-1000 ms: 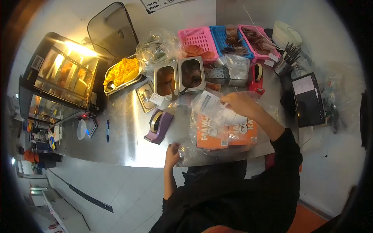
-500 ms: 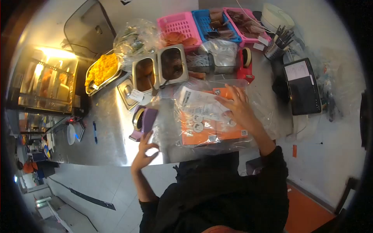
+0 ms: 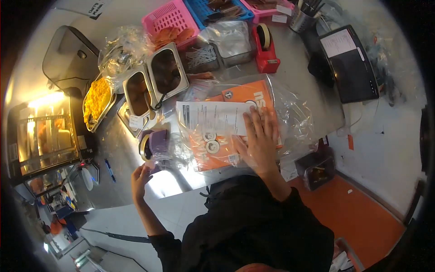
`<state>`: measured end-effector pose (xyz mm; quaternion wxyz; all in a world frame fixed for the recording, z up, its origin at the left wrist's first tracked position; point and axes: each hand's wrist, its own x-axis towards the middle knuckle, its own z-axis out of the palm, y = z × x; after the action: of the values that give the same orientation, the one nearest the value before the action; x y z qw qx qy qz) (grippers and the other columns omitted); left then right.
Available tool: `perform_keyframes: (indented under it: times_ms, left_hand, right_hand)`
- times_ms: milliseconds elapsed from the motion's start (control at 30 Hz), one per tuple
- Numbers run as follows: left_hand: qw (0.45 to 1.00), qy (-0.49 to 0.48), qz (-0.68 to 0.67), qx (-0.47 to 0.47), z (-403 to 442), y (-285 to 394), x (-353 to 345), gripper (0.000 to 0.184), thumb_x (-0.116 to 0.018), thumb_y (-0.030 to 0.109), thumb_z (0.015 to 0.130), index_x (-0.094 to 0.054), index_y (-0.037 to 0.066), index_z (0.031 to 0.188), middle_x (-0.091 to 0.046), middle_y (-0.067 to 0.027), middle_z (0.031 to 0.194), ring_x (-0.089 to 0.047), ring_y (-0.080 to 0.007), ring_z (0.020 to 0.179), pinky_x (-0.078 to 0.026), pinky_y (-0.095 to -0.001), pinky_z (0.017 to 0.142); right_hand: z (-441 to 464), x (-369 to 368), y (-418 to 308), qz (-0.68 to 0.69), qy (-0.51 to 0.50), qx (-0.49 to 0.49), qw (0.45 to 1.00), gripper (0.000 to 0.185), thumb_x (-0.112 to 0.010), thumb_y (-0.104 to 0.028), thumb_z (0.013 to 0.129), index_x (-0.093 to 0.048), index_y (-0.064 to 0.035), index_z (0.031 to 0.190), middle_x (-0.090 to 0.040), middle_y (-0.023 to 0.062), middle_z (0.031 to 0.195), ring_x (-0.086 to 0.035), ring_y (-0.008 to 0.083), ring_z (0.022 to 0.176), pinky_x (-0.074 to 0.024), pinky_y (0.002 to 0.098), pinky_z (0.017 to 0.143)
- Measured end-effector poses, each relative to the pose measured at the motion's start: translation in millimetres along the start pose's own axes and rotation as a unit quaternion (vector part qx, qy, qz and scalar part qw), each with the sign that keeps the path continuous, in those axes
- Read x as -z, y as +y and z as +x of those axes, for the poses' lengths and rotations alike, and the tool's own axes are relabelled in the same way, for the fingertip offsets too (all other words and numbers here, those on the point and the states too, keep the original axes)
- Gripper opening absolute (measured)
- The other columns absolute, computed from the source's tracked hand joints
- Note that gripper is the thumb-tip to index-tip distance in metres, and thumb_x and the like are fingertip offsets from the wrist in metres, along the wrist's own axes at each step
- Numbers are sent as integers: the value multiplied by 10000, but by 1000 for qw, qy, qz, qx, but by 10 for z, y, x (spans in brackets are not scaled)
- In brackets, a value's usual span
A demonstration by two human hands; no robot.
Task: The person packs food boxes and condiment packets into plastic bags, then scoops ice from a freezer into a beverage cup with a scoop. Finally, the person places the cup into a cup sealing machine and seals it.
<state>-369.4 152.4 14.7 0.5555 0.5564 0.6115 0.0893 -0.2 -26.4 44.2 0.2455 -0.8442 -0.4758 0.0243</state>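
Note:
My right hand [image 3: 259, 147] lies with its fingers spread over a printed white slip [image 3: 213, 119], pressing it against a clear plastic bag [image 3: 294, 120]. Inside the bag are flat orange boxes [image 3: 258, 93] with round printed marks. At the front of a purple tape dispenser [image 3: 158, 141], the thumb and fingers of my left hand [image 3: 139, 181] are pinched together. Whatever sits between those fingertips is too small to make out. A pale tape roll [image 3: 145, 147] shows in the dispenser.
Metal tubs of dark sauce [image 3: 167, 70] and a tray of yellow food [image 3: 96, 102] stand behind. A red tape dispenser [image 3: 267, 56], a pink basket [image 3: 170, 20] and a blue basket [image 3: 215, 11] line the back. At right is a tablet [image 3: 351, 72]; a pen [image 3: 110, 170] lies left.
The view has shifted and turned. My right hand now rests flatter on the slip, which lies straighter across the boxes. My left fingers have closed into a pinch at the purple dispenser's front.

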Motion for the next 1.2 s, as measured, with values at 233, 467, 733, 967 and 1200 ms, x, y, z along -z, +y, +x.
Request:
perform_keyframes:
  times_ms: [233, 467, 733, 967, 1200]
  left_hand:
    - [926, 31, -333, -178, -59, -646, -189, 123, -477, 162, 847, -457, 42, 835, -485, -163, 1133, -489, -264, 1035, -367, -453, 903]
    - [957, 215, -66, -184, 106, -972, -312, 143, -439, 175, 879, -428, 37, 849, -486, -55, 788, -542, -128, 793, -455, -253, 700]
    - [846, 393, 93, -349, 56, 358, -200, 207, -420, 194, 883, -482, 14, 803, -483, -46, 723, -445, -124, 630, -391, -233, 613]
    - [844, -180, 195, -466, -184, 2332, -1589, 455, -525, -2, 731, -448, 76, 1172, -561, -123, 752, -544, -255, 724, -428, -339, 656]
    - [694, -310, 392, -519, 549, 2430, -2671, 666, -541, 173, 756, -182, 124, 1315, -583, -167, 802, -566, -315, 761, -441, -371, 650]
  right_hand:
    - [-55, -73, 91, 8, 41, 29, 999, 421, -597, -296, 692, -483, -38, 1005, -386, 145, 1264, -277, 343, 1212, -216, 467, 954]
    - [-34, -101, 108, -11, 66, 49, 997, 379, -574, -352, 725, -494, -33, 913, -418, 156, 1225, -319, 359, 1177, -258, 470, 918]
    - [-80, -116, 113, 6, 55, 51, 997, 354, -590, -325, 706, -522, -50, 918, -369, 168, 1268, -276, 371, 1203, -225, 497, 927]
    - [-46, -16, 105, 31, 2, 53, 998, 338, -591, -306, 713, -521, -55, 929, -266, 155, 1335, -184, 386, 1239, -183, 549, 937]
    - [-27, 141, 207, 34, -62, 66, 995, 345, -574, -360, 731, -535, -89, 940, -207, 115, 1366, -91, 394, 1258, -130, 576, 950]
